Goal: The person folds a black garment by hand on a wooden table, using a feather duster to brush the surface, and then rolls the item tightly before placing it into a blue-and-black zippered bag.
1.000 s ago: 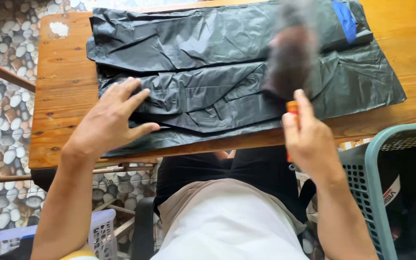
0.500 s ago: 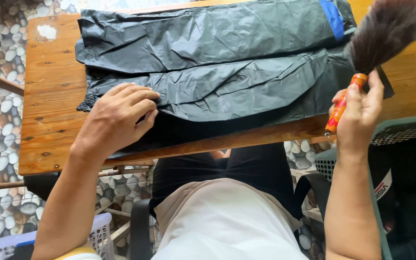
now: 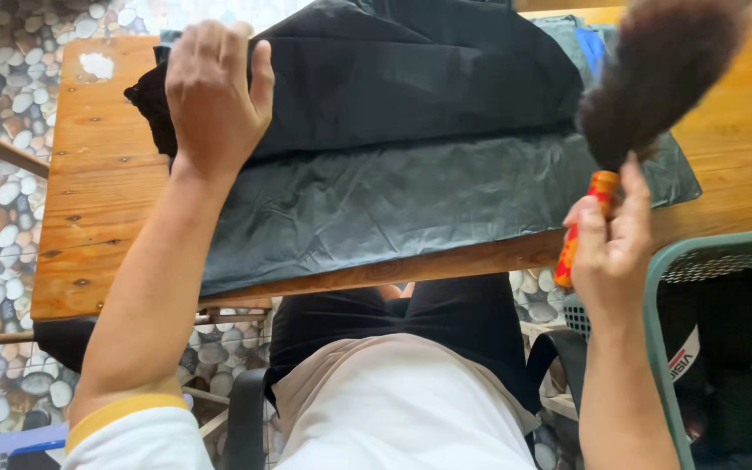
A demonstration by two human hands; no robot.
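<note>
Black plastic sheet [image 3: 411, 191] lies pinned flat under my left hand [image 3: 216, 87] while my right hand [image 3: 613, 248] grips the feather duster [image 3: 646, 83], poised for a sweeping stroke, I judge.

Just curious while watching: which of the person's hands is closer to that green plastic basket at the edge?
Right. The right hand, gripping the feather duster, hovers just beside the green basket. The left hand presses the black sheet far across the table.
</note>
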